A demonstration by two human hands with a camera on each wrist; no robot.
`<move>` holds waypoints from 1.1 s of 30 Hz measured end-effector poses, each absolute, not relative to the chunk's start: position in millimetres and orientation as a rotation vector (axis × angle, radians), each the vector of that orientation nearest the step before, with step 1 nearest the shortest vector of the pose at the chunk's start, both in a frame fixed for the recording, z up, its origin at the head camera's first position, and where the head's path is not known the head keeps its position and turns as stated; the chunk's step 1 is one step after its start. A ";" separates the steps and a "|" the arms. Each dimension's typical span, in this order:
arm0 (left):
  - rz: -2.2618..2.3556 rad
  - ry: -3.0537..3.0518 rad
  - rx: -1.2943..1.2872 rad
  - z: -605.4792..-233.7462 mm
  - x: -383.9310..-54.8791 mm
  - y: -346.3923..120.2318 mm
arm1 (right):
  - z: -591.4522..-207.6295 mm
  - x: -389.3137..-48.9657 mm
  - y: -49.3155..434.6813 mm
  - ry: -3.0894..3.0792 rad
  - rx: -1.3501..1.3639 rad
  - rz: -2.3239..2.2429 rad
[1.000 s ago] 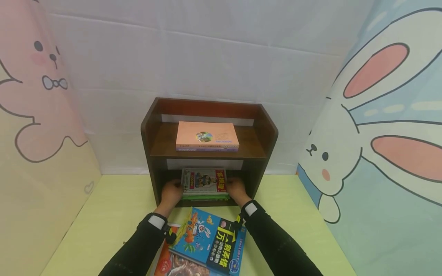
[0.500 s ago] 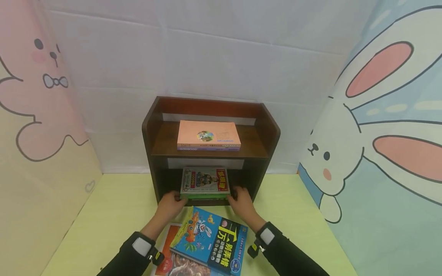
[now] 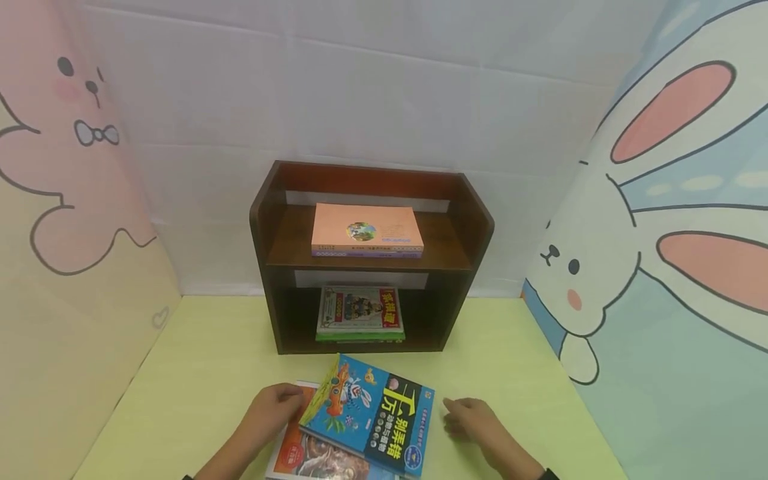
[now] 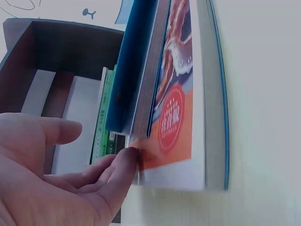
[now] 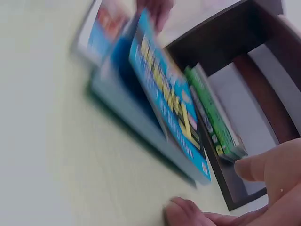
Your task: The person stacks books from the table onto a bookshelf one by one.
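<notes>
In the head view, a blue book (image 3: 369, 417) with a rabbit in a carrot car lies askew on a larger orange-edged book (image 3: 300, 453). My left hand (image 3: 273, 413) is at the left edge of this pair. The left wrist view shows its fingertips against the lower book's (image 4: 171, 122) corner, thumb apart; I cannot tell whether they press on it. To the right of the blue book, a small gap away, is my right hand (image 3: 480, 427), fingers loosely bent and holding nothing. The right wrist view is blurred but shows its thumb and fingers spread apart near the blue book (image 5: 164, 94).
Behind the books stands a dark brown two-level shelf (image 3: 366, 263). Peach and purple books (image 3: 366, 230) lie flat on its upper level. A stack with a grey-and-red cover and green edges (image 3: 360, 313) lies in the lower level. Cartoon-printed walls (image 3: 600, 267) flank the yellow table (image 3: 216, 347).
Both hands have left the stack in the lower shelf and come back toward me, to either side of the two books on the table. The stack sits in the shelf, released.
</notes>
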State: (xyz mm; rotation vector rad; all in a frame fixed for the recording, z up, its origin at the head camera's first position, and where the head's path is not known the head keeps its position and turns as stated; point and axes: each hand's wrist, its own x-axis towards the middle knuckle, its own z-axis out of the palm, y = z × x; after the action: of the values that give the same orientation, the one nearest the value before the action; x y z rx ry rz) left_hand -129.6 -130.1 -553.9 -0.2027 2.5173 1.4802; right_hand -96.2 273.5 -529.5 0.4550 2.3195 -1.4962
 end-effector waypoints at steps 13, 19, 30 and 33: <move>1.482 2.403 -0.171 -546.9 -125.7 -117.3 | -533.7 -83.0 251.7 2.114 0.374 -1.653; 1.540 2.260 -0.108 -550.8 -114.0 -114.5 | -539.5 -76.0 248.7 2.221 0.479 -1.624; 1.564 2.303 -0.175 -550.3 -95.3 -108.1 | -543.4 -73.4 251.2 2.176 0.505 -1.721; 1.598 2.314 -0.165 -547.9 -90.6 -107.3 | -542.1 -73.1 252.2 2.190 0.493 -1.734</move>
State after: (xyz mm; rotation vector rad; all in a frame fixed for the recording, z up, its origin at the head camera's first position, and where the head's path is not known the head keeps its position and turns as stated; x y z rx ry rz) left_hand -90.6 -107.3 -547.9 -0.1652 2.3138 1.5980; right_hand -73.1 252.2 -542.1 0.4930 2.1903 -1.7344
